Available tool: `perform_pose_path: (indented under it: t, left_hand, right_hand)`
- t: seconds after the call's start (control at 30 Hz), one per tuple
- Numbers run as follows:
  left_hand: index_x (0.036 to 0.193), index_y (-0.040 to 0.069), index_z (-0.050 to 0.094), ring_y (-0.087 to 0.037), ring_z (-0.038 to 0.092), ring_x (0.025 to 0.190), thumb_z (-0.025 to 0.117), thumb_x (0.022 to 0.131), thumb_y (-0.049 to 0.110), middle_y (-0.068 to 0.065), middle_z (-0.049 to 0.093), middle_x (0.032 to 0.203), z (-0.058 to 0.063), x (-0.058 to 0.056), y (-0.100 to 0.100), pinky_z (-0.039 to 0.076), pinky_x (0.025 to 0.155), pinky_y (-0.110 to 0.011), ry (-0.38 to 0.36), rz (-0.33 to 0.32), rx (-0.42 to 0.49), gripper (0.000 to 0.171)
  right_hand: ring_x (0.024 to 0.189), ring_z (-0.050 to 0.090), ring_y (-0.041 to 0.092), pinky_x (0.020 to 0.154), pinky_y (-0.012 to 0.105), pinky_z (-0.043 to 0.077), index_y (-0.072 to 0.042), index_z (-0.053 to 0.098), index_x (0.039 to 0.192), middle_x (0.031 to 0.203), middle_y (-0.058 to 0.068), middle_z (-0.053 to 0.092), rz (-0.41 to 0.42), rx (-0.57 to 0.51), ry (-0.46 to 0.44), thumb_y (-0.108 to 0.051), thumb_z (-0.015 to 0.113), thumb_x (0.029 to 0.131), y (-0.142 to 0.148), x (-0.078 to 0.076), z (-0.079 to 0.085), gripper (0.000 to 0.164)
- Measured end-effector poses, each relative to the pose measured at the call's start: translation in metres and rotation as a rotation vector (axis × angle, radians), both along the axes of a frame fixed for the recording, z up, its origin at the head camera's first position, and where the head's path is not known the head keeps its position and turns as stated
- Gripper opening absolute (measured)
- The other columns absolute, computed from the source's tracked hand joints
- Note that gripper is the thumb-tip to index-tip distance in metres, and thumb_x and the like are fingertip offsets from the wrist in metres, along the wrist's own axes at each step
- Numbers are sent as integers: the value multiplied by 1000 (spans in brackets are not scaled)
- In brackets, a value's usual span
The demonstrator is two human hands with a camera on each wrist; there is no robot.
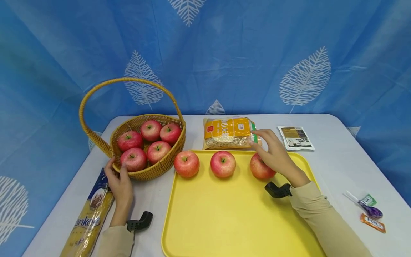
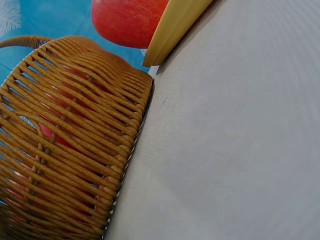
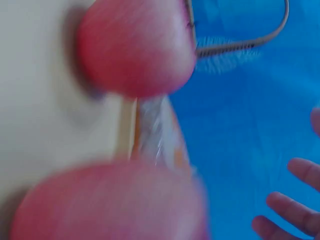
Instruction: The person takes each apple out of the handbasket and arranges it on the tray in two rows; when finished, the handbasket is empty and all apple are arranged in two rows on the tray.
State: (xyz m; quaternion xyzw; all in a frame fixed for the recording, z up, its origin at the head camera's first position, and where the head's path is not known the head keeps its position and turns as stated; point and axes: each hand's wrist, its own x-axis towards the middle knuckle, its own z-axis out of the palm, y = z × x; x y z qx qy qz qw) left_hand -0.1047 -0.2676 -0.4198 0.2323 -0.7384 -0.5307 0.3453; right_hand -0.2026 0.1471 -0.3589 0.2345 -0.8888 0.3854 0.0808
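Note:
A wicker basket (image 1: 165, 165) with a tall hooped handle holds several red apples (image 1: 133, 159). At its near left rim, my left hand (image 1: 121, 185) holds the edge, thumb by an apple and the other fingers on the outer side. Three apples stand in a row along the far edge of a yellow tray (image 1: 221, 214): a left apple (image 1: 186, 164), a middle apple (image 1: 223, 164) and a right apple (image 1: 260, 168). Over the right apple hovers my right hand (image 1: 275, 154), partly covering it, its fingers extended and apart; the right wrist view shows fingertips (image 3: 292, 212) clear of the fruit.
Behind the tray lies an orange-and-clear food bag (image 1: 228, 134), with a small flat packet (image 1: 296, 138) to its right. A long yellow-and-blue pasta pack (image 1: 88, 217) lies left of my left arm. At right are a purple lollipop (image 1: 370, 210) and small wrapped sweets (image 1: 372, 223).

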Motion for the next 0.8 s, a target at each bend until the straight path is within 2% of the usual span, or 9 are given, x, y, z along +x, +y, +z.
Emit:
perform_pose_path:
  t: [0.27, 0.53, 0.8]
  left_hand:
    - [133, 13, 35, -18, 36, 128, 40, 94, 24, -7, 38, 137, 0, 0, 1, 29, 109, -32, 13, 0, -8, 41]
    - [133, 11, 35, -19, 37, 129, 41, 93, 23, -7, 38, 138, 1, -3, -1, 29, 108, -34, 17, -7, -10, 42]
    - [133, 10, 34, -20, 34, 131, 41, 93, 20, -7, 36, 139, 3, -1, 1, 27, 110, -35, 15, -5, 5, 42]
  right_hand:
    - [123, 39, 31, 102, 55, 26, -14, 48, 129, 131, 11, 45, 94, 34, -9, -35, 54, 89, -56, -6, 16, 46]
    - [121, 41, 25, 104, 52, 24, -17, 46, 131, 130, 7, 46, 212, 153, -30, -42, 53, 88, -118, -5, 17, 50]
    - [120, 41, 21, 102, 44, 29, -17, 42, 134, 130, 5, 45, 348, 229, -43, -51, 55, 83, -173, -2, 19, 62]
